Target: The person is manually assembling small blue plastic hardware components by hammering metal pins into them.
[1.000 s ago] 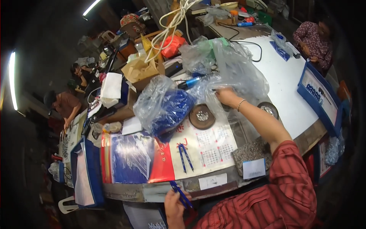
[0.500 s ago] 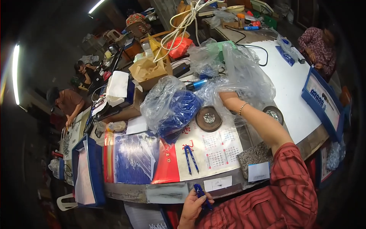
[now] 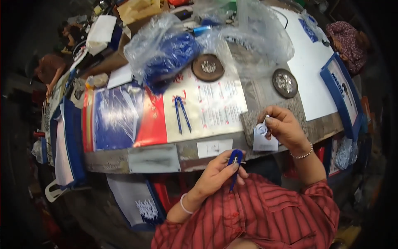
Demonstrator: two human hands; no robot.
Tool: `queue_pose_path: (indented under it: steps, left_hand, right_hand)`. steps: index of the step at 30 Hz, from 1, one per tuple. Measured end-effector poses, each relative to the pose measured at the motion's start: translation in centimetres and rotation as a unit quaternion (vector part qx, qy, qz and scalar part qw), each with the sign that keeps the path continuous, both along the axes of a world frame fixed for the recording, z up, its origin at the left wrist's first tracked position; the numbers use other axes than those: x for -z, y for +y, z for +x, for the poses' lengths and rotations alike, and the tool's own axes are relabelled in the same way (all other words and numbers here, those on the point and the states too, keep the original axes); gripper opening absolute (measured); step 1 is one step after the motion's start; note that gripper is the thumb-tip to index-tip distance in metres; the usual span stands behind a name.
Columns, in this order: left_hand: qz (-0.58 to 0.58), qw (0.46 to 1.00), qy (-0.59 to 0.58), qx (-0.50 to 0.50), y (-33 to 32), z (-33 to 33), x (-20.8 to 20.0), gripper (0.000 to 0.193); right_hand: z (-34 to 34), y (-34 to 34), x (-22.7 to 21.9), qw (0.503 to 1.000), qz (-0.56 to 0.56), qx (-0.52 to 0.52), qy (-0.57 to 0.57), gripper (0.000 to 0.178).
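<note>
My left hand (image 3: 216, 173), near the table's front edge, is closed around a blue drawing compass (image 3: 236, 157) with a small metal pin sticking out sideways. My right hand (image 3: 287, 126) pinches a small whitish curved piece (image 3: 261, 129), its exact kind too small to make out. That hand is above a white card (image 3: 265, 144) lying at the front of a speckled stone slab (image 3: 248, 121). Another blue compass (image 3: 183, 115) lies on the calendar sheet (image 3: 155, 120) with its legs slightly apart.
Two round dark dishes, a left one (image 3: 197, 74) and a right one (image 3: 284, 94), hold small metal parts. Behind them are plastic bags (image 3: 265, 50), one with blue pieces (image 3: 174, 52). Blue trays stand at left (image 3: 74, 143) and right (image 3: 331, 83). Other people sit further off.
My right hand has come out of the clear bag and back toward me, over the stone slab, with a small piece in it. My left hand has lifted the compass. The view has shifted.
</note>
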State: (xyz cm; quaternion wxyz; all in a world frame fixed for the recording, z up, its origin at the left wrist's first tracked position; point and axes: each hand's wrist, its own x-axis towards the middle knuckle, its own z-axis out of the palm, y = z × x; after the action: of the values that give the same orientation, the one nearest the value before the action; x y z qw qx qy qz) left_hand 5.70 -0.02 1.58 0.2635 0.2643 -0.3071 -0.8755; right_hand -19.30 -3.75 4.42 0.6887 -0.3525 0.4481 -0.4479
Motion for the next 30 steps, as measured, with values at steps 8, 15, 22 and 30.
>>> queue_pose_path:
  steps: [8,15,22,30]
  left_hand:
    - [-0.014,0.999,-0.027,0.015,2.1,-1.8,-0.2,0.035]
    - [-0.021,0.998,-0.051,0.023,2.8,-2.4,-0.4,0.035]
    - [-0.037,0.997,-0.044,0.051,2.6,-2.5,0.1,0.038]
    - [-0.028,0.997,-0.022,0.062,2.5,-2.4,0.0,0.04]
  right_hand:
    - [2.5,3.5,3.1,0.989,0.075,-0.021,-0.125,0.016]
    - [2.5,3.5,2.8,0.988,0.059,-0.044,-0.134,0.017]
    - [2.7,3.4,2.8,0.997,0.021,-0.046,-0.063,0.02]
    - [3.0,3.0,2.1,0.994,0.03,-0.079,-0.071,0.021]
